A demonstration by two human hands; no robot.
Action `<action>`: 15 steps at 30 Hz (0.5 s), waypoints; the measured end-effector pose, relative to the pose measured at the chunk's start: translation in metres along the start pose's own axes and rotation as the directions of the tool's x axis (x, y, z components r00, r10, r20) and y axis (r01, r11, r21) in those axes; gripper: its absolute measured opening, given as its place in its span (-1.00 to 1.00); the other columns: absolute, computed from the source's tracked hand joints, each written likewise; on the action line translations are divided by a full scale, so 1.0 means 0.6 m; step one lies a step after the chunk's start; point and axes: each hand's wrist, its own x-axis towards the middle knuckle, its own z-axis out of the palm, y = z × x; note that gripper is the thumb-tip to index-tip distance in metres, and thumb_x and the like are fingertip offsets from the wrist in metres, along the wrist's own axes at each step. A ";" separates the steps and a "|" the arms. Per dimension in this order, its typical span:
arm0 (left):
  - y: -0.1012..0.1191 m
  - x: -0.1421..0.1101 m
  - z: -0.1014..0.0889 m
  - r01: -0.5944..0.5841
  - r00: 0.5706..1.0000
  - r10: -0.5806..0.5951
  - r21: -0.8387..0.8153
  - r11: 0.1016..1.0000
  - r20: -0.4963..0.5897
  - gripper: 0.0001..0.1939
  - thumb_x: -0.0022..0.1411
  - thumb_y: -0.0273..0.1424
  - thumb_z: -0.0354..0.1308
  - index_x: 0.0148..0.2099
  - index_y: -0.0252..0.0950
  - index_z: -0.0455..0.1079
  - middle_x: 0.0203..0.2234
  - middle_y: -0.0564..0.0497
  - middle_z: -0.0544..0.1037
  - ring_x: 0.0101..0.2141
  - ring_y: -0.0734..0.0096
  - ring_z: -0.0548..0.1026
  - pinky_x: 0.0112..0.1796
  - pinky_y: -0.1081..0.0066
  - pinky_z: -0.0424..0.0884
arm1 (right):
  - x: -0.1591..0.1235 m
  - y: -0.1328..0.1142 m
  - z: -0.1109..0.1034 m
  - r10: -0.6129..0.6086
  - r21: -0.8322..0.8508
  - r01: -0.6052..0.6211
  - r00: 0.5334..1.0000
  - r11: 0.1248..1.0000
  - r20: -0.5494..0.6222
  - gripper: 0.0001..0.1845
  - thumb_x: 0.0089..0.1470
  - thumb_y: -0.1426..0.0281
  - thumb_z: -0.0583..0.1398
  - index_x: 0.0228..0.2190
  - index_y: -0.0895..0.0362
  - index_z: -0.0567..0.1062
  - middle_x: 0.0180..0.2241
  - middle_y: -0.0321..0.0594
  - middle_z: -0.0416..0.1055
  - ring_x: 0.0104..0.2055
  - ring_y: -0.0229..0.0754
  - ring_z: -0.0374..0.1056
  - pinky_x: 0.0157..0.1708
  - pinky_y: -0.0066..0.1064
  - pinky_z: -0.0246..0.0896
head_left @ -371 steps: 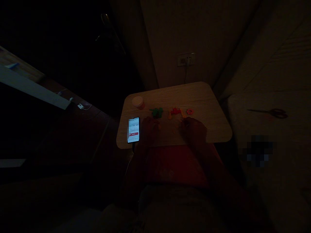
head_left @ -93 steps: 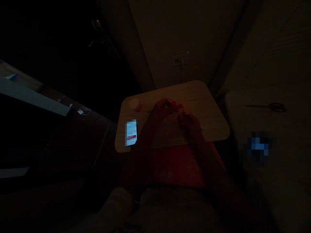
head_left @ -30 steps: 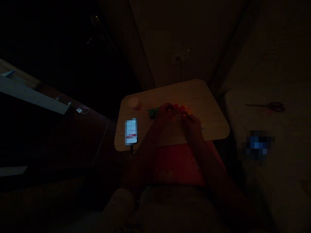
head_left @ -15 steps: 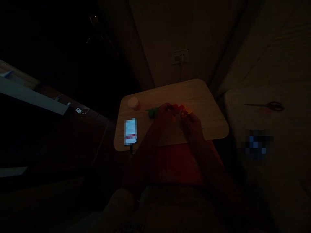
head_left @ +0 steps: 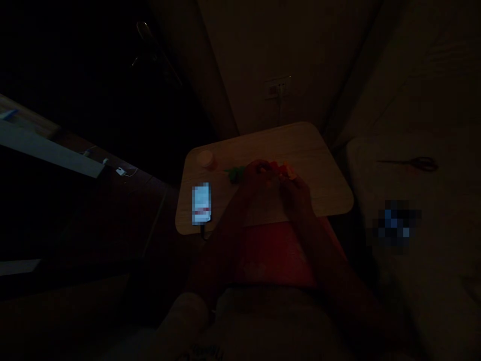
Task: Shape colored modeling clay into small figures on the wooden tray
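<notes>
My left hand point(head_left: 257, 174) is over the middle of the small wooden table point(head_left: 319, 193), its fingers curled together. My right hand point(head_left: 296, 191) is close on its right, fingers pinched inward. At and just behind the fingertips are a bright red piece point(head_left: 274, 165) and an orange-yellow piece point(head_left: 289, 171). It is too dark to tell what they are made of, or exactly what each hand grips. A green piece point(head_left: 235, 174) with a pointed end lies left of my left hand, partly hidden by it.
A pale round tub point(head_left: 206, 159) stands at the table's back left. In front of it lies a lit phone point(head_left: 201, 204) with a cable point(head_left: 203, 232). Scissors point(head_left: 421, 163) lie on a pale surface to the right. Behind the table is a wall socket point(head_left: 278, 88) with a plug.
My fingers have shifted slightly around the red and orange pieces, with the hands staying in nearly the same place. The picture is a little darker.
</notes>
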 end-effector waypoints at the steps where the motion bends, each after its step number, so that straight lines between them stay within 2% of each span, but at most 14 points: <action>1: 0.000 0.000 0.000 -0.003 1.000 0.003 -0.002 1.000 0.004 -0.62 -0.19 -0.29 0.53 -0.39 -0.26 0.41 -0.51 0.12 0.50 -0.51 0.55 0.41 -0.47 0.52 0.30 | 0.000 0.000 0.000 -0.009 -0.009 0.009 1.000 1.000 0.007 -0.59 -0.13 0.17 0.45 -0.20 0.05 0.62 -0.18 -0.20 0.62 -0.23 -0.15 0.50 -0.21 -0.31 0.41; 5: -0.001 0.000 -0.002 -0.021 1.000 0.021 0.004 1.000 0.015 -0.59 -0.19 -0.24 0.54 -0.39 -0.26 0.40 -0.51 0.12 0.49 -0.51 0.55 0.40 -0.48 0.52 0.29 | 0.000 0.002 -0.002 -0.038 -0.068 0.039 0.999 0.997 0.023 -0.57 -0.07 0.13 0.42 -0.16 0.04 0.61 -0.17 -0.19 0.61 -0.20 -0.13 0.51 -0.22 -0.30 0.41; 11: 0.000 -0.001 -0.003 -0.024 1.000 0.023 0.068 0.997 0.006 -0.64 -0.15 -0.29 0.51 -0.40 -0.27 0.40 -0.49 0.11 0.50 -0.49 0.54 0.40 -0.46 0.51 0.29 | 0.000 0.002 -0.003 -0.016 -0.050 0.016 1.000 0.999 -0.007 -0.54 -0.10 0.14 0.44 -0.15 0.05 0.60 -0.18 -0.20 0.61 -0.24 -0.16 0.50 -0.24 -0.32 0.40; 15: 0.004 -0.002 -0.002 -0.003 1.000 0.002 0.065 0.998 0.015 -0.67 -0.14 -0.35 0.50 -0.37 -0.28 0.42 -0.49 0.10 0.50 -0.49 0.55 0.40 -0.46 0.51 0.28 | -0.002 0.000 0.000 -0.035 -0.074 0.034 0.999 0.997 -0.014 -0.57 -0.12 0.12 0.45 -0.23 0.07 0.61 -0.23 -0.19 0.61 -0.27 -0.15 0.49 -0.28 -0.33 0.39</action>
